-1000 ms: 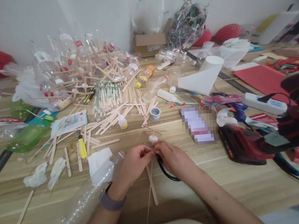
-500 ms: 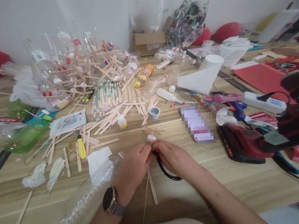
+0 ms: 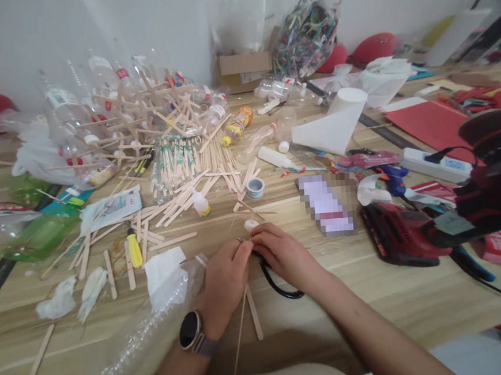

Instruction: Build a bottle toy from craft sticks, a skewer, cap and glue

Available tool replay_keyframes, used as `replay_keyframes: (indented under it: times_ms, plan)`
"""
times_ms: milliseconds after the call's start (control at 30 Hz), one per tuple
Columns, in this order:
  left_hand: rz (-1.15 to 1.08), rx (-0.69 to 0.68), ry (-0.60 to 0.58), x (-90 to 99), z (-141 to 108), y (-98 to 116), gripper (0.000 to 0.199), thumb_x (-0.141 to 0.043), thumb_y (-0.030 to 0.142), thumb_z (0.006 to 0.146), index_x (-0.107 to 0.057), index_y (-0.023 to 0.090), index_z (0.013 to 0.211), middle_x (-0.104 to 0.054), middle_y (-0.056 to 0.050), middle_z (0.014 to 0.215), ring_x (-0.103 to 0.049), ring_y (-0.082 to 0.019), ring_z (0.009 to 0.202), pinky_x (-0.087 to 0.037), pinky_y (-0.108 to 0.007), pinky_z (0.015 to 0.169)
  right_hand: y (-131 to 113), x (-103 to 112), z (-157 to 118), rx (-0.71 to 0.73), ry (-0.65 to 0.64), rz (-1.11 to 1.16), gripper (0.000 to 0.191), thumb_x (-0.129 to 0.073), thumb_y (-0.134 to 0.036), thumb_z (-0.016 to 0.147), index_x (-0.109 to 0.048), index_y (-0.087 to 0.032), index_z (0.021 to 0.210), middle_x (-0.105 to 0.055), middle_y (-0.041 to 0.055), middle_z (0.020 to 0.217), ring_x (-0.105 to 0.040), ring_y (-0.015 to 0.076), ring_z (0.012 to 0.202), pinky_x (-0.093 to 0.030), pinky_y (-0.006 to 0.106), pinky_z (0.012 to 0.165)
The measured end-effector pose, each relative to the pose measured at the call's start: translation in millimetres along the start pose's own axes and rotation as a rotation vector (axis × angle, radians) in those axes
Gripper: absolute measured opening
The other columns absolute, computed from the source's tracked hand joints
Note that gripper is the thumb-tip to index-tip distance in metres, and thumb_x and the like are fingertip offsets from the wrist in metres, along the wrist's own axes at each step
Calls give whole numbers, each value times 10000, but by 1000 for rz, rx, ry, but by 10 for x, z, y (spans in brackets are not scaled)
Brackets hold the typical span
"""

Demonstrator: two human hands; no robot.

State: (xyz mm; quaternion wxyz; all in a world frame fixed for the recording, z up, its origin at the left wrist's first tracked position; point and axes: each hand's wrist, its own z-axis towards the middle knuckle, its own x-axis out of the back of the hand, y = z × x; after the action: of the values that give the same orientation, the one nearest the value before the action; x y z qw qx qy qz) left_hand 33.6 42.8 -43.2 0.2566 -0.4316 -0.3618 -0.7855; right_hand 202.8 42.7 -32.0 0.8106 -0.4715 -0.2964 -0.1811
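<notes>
Fingertips of both hands meet at the front middle of the table. My left hand [image 3: 228, 270], with a watch on the wrist, is closed around a thin wooden stick [image 3: 241, 330] that runs down toward me. My right hand [image 3: 282, 254] is closed in a pinch against the left fingertips; what it grips is too small to name. Just beyond the fingers is a white bottle cap [image 3: 250, 225], beside crossed thin sticks. A black curved handle [image 3: 280, 292] shows under the right hand. A flat craft stick [image 3: 255, 314] lies below the hands.
Plastic bottles [image 3: 62, 104] and craft sticks [image 3: 177, 202] pile up at the back left. A glue bottle [image 3: 201, 204], a tape roll [image 3: 255, 188] and a phone [image 3: 328, 207] lie ahead. A red power tool [image 3: 401, 233] stands right; a yellow screwdriver [image 3: 134, 248] and clear bottle [image 3: 135, 329] are left.
The view has shifted slightly. Both hands stay together, with the right fingers moved a little over the left fingertips, and the thin stick below them has changed its angle slightly.
</notes>
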Motion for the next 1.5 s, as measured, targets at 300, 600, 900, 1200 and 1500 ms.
replay_keyframes:
  times_ms: [300,600,900,1200,1500]
  plan:
    - [-34,-17,107,-35,-2,-6,242,-368,220,997,-605,185,965,-688,-49,823,-640,-181,718,-492,-283,639,-8,15,-33,-21,6,75,169,-493,-51,846,-521,-215,872,-598,73,957,-630,185,845,-542,315,725]
    - [-53,-11,124,-18,-1,-4,233,-367,214,996,-598,183,982,-704,-55,833,-659,-184,735,-508,-285,649,-25,14,-73,-52,-20,99,141,-523,-104,872,-514,-218,955,-605,90,1028,-646,184,893,-562,309,731]
    - [-21,80,156,46,13,9,189,-434,180,966,-622,172,979,-739,-61,849,-686,-190,731,-502,-285,659,-43,94,-96,-62,-60,-26,122,-479,-89,873,-503,-204,842,-591,80,919,-597,177,755,-513,294,662]
    - [-16,148,146,87,29,19,190,-494,193,940,-684,200,942,-767,-44,840,-695,-185,705,-485,-279,654,-51,78,-176,-88,-120,-170,118,-446,-129,891,-520,-199,831,-573,60,825,-570,188,681,-461,289,592]
    - [-62,309,75,108,54,44,233,-482,188,927,-695,208,1019,-778,-39,813,-699,-185,635,-440,-266,560,-74,83,-185,-31,-85,-49,132,-422,-109,900,-497,-213,863,-582,79,931,-593,181,803,-512,301,715]
